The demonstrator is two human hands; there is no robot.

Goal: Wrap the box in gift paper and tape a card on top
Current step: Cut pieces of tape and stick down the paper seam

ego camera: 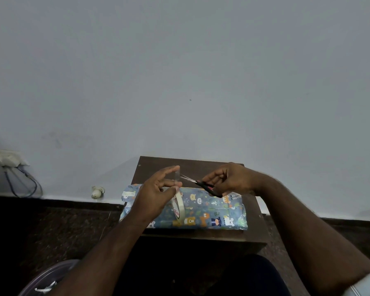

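The box (184, 208) lies on the small dark desk (252, 231), and blue gift paper with little animals on it covers the box. One end flap of paper sticks up at the left end of the box. I see no card on the box.

Just above the box, the left hand (156, 193) holds up a short strip of clear tape (176, 178). The grip of this hand is a pinch, with a finger at the top of the strip and the thumb at the bottom. The tape roll (177, 207) hangs under that hand, over the middle of the box.

The right hand (229, 178) is also above the box, toward its right end. Its grip is closed through the handles of the scissors (203, 185). The thin blades are a little open, and their tips reach the strip.

I think the step now is to cut the tape. To do it well, keep the strip pulled tight and flat. Snip close to the roll. Keep the finger and thumb away from the blades. Do not let the sticky piece fold onto itself.

Down on the floor, to the left of the desk, is the edge of a see-through tub (47, 278). I cannot tell what is in it.
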